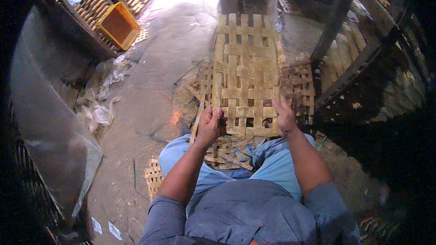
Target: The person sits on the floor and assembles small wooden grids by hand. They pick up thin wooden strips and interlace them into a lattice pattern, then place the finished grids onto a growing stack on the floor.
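A long panel of woven bamboo strips (pixel 245 70) stands in front of me, its near end above my lap. My left hand (pixel 209 126) grips its left edge near the bottom, thumb on the strips. On the opposite edge my right hand (pixel 285 117) holds it at about the same height, fingers partly hidden behind the weave. Other woven pieces show behind it, one darker piece (pixel 298 84) on the right. Loose strips and scraps (pixel 234 156) lie between my legs.
A yellow plastic crate (pixel 119 26) sits at the upper left by slatted racks. Crumpled clear plastic (pixel 102 113) lies on the floor, near a hanging grey sheet (pixel 54 127). At right stands a wooden frame (pixel 349 70). Another woven piece (pixel 154 176) lies by my left leg.
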Motion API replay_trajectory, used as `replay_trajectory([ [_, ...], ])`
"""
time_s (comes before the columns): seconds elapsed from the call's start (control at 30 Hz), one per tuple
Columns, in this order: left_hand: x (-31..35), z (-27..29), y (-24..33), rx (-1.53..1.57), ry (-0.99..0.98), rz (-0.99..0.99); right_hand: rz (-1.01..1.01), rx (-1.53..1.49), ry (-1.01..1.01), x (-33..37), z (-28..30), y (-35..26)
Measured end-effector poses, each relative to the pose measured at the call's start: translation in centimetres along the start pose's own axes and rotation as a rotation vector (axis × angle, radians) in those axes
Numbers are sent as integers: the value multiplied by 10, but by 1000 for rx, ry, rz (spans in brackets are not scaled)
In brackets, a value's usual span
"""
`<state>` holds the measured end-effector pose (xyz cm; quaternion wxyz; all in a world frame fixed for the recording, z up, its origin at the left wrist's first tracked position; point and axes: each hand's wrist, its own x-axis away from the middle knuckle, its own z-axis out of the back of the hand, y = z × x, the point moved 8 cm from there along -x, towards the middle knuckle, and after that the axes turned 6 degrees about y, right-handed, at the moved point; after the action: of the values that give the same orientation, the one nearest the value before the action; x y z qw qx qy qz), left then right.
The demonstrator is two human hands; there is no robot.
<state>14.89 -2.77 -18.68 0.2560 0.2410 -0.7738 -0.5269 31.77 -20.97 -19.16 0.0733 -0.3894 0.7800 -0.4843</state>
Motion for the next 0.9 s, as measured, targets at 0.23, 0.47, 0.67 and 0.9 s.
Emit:
replay_trajectory([
  [0.23,32,34,9,-108,168,-127,30,165,6,1,-33,35],
  [0.47,35,37,44,-418,35,-109,115,73,-108,8,-43,22],
  [0.67,-13,48,149,24,115,-251,350,204,-310,-22,-73,59],
  [0.9,60,151,214,-228,465,-541,307,2,-341,-16,-224,48],
])
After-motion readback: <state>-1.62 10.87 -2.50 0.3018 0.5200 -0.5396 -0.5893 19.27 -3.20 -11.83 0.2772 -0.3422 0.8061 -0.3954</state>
